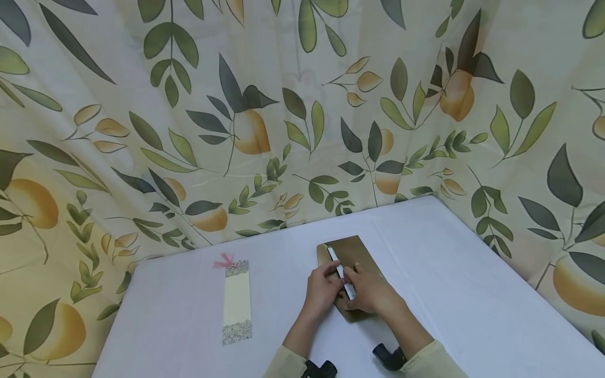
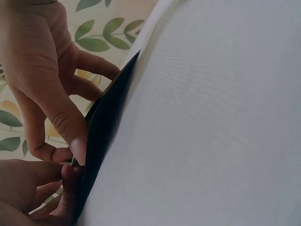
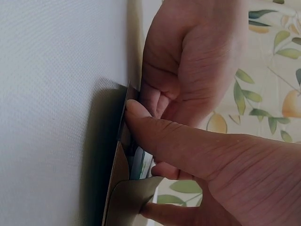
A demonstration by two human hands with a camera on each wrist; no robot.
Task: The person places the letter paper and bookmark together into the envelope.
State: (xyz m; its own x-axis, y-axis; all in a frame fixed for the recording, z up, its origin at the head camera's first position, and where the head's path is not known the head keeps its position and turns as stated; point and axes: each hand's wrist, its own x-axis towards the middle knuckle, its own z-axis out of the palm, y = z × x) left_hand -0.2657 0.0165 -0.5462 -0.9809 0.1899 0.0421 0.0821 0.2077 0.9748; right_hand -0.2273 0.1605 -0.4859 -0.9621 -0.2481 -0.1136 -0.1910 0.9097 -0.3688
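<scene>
A flat gold-brown folder [image 1: 352,249] lies tilted on the white table, its long slit parted. Inside the slit a slim white strip [image 1: 333,254] with dark edges shows; in the right wrist view this white piece [image 3: 140,162] has faint green marks. At the slit's left side, my left hand [image 1: 323,286] pinches with thumb and index finger at the strip. My right hand [image 1: 371,291] grips the folder from the right, its thumb [image 3: 155,129] along the near edge and a finger on a folded flap [image 3: 134,195]. The hands nearly meet and hide the strip's middle.
A cream bookmark [image 1: 237,302] with grey lace-patterned ends and a pink tassel [image 1: 226,261] lies to the left on the table [image 1: 179,294]. A leaf-and-fruit patterned curtain [image 1: 302,131] hangs behind and around the table. Each wrist carries a black camera mount [image 1: 389,357].
</scene>
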